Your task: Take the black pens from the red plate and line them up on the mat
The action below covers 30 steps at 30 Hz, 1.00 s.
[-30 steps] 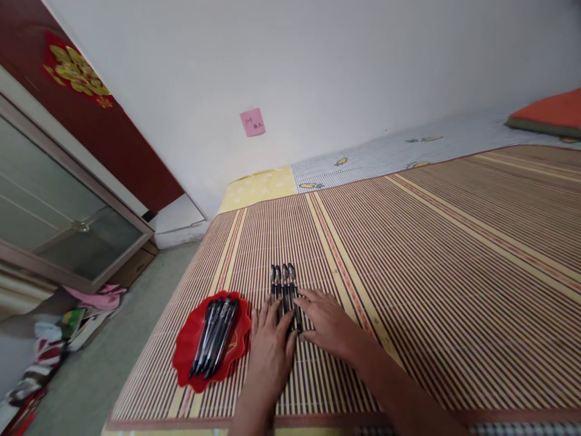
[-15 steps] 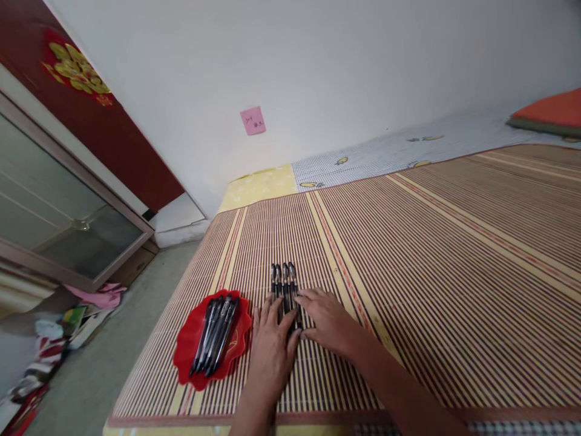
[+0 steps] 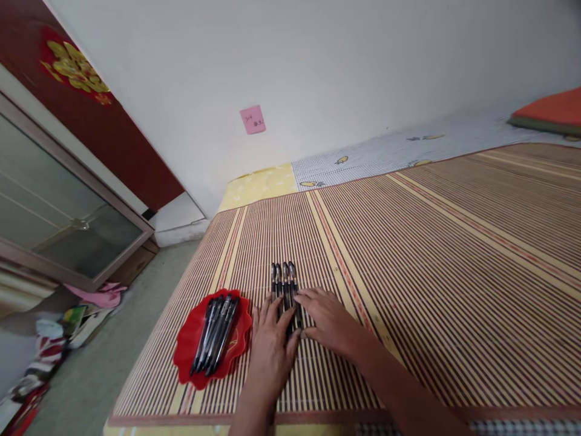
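Note:
Several black pens lie side by side on a striped mat, caps pointing away from me; their lower ends are partly hidden under my hands. Over their left side rests my left hand, its fingers stretched forward and apart, touching the pens. My right hand lies against the row from the right, fingertips on the outermost pen and fingers apart. Neither hand is wrapped around a pen. To the left of my left hand, a red scalloped plate holds a bundle of more black pens and a thin yellowish band.
The striped mat covers a bed, whose left edge drops to a grey floor. A pink note is stuck on the white wall. Orange folded bedding lies at the far right. Clothes are piled at lower left.
Almost nothing differs. Both hands stay on the row of pens, with only a slight shift of the left fingers and thumb.

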Each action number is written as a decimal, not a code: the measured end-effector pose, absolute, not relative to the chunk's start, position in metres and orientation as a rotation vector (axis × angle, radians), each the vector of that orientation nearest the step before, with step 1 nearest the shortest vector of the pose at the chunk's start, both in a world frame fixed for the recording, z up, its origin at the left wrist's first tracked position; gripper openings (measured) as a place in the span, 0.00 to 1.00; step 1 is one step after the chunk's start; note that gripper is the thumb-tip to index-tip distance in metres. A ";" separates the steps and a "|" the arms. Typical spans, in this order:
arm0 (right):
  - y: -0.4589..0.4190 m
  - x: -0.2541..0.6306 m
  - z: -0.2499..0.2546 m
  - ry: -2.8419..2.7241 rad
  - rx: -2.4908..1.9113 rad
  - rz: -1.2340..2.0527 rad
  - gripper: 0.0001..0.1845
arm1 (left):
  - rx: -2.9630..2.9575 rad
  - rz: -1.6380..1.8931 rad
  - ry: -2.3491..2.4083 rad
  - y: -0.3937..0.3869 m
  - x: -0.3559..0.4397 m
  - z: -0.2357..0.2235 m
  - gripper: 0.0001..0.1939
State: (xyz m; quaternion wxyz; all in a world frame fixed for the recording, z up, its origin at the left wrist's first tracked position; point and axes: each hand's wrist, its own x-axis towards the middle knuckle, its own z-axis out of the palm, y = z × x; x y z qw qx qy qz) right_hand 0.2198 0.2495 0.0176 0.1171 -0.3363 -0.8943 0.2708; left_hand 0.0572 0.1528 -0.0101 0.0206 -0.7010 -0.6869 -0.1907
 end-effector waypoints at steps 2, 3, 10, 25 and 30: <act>0.249 0.220 0.019 -2.620 -0.990 0.807 0.37 | -2.180 -0.589 -2.118 0.153 0.057 -0.010 0.20; 0.249 0.221 0.019 -2.622 -0.988 0.811 0.37 | -2.187 -0.584 -2.108 0.153 0.057 -0.009 0.20; 0.253 0.221 0.016 -2.605 -0.955 0.800 0.33 | -2.181 -0.570 -2.104 0.155 0.060 -0.008 0.21; 0.253 0.220 0.012 -2.589 -0.954 0.794 0.29 | -2.189 -0.589 -2.093 0.153 0.057 -0.013 0.20; 0.254 0.220 0.009 -2.579 -0.967 0.803 0.30 | -2.187 -0.630 -2.107 0.152 0.057 -0.015 0.20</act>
